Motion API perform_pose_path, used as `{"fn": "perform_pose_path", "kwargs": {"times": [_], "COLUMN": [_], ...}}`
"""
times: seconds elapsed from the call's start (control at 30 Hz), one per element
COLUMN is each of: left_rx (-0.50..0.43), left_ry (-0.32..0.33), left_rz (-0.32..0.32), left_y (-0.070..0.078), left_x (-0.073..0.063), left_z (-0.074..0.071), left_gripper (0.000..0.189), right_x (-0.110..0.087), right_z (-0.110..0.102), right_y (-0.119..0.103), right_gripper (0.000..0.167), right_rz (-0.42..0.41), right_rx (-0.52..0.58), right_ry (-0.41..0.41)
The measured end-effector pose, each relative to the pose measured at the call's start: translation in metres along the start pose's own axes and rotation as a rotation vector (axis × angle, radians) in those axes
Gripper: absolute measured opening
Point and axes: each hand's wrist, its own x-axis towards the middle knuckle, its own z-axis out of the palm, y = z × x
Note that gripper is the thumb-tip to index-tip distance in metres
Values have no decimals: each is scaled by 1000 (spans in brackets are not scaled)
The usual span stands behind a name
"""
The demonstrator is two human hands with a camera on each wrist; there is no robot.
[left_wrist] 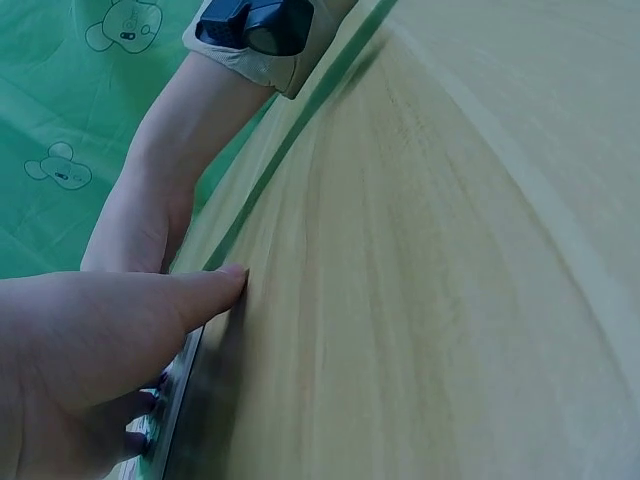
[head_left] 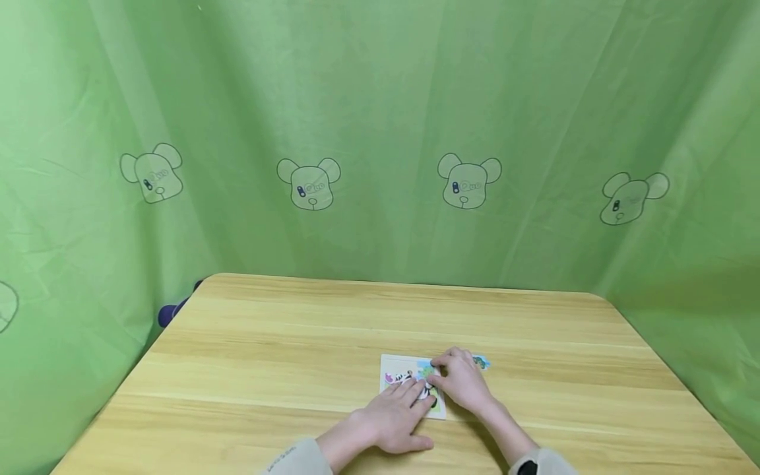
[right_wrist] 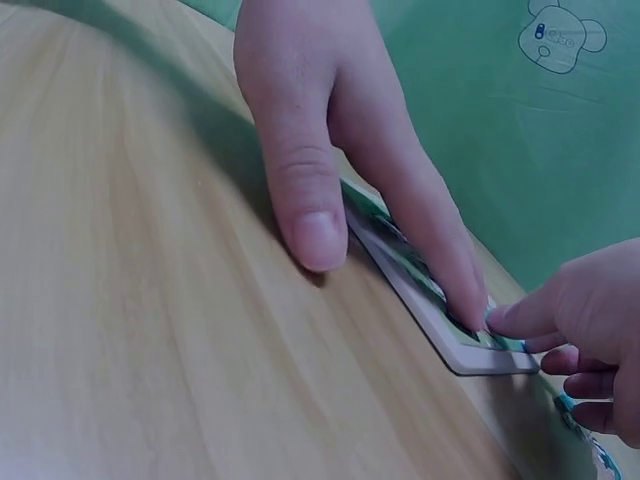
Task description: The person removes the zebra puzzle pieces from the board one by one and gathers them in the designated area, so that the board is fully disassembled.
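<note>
Atop the pale rectangular picture board, the left hand lies flat, grip wide, while at the board's right edge the right hand, grip narrow, pinches a flat blue-green piece.

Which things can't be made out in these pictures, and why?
- Head: middle of the board, covered by the left grip.
- Head: part of the loose piece, behind the right grip.
- Head: rest of the purple object, behind the table.
- Head: left sleeve lettering, too small to read.
</note>
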Motion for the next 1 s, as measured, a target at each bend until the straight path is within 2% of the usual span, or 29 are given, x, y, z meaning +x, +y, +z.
{"fn": "perform_pose_path", "kwargs": {"times": [0.17, 0.4, 0.6, 0.83, 1.0], "left_rx": [-9, 14, 25, 20, 0], "left_ry": [-10, -3, 3, 3, 5], "left_rz": [5, 5, 0, 3, 2], "left_y": [-2, -3, -3, -2, -3], "left_x": [0, 0, 0, 0, 0], "left_z": [0, 1, 1, 2, 3], "left_gripper": [73, 72, 72, 72, 71], "right_x": [3, 9, 11, 9, 10], "right_z": [-1, -4, -1, 3, 3], "right_y": [-3, -4, -5, -4, 1], "right_gripper": [27, 28, 28, 18, 16], "right_rz": [34, 82, 114, 129, 152], "right_rx": [68, 110, 170, 292, 360], "right_ry": [-28, -70, -37, 17, 24]}}
